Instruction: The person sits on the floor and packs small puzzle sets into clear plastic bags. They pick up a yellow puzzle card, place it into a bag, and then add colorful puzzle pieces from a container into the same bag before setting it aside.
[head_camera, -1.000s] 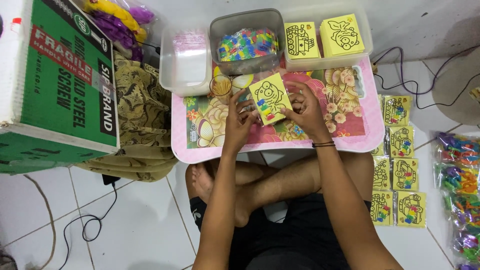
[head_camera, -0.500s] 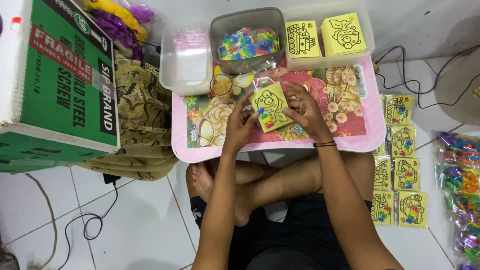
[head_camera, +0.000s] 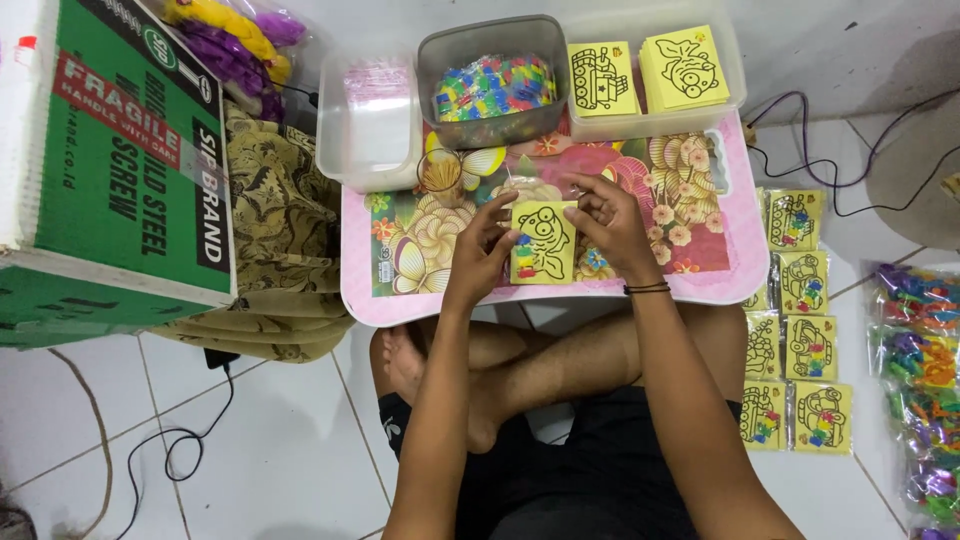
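Observation:
A yellow picture card (head_camera: 543, 243) in a clear plastic sleeve, with a black line drawing and small coloured pieces along its left side, stands upright over the pink floral lap table (head_camera: 730, 280). My left hand (head_camera: 482, 252) grips the card's left edge. My right hand (head_camera: 608, 222) pinches the sleeve's top right corner. Both hands hold the card between them, just above the table's near half.
Behind the table: a clear tub (head_camera: 368, 120), a grey tub of coloured pieces (head_camera: 490, 85), a tray of yellow cards (head_camera: 650, 70). Several packed cards (head_camera: 800, 330) and bags of coloured pieces (head_camera: 920, 370) lie on the floor right. A green cardboard box (head_camera: 120, 170) stands left.
The card has turned from tilted to upright and come down toward the table's near edge. My right hand shifted from the card's side to its top right corner.

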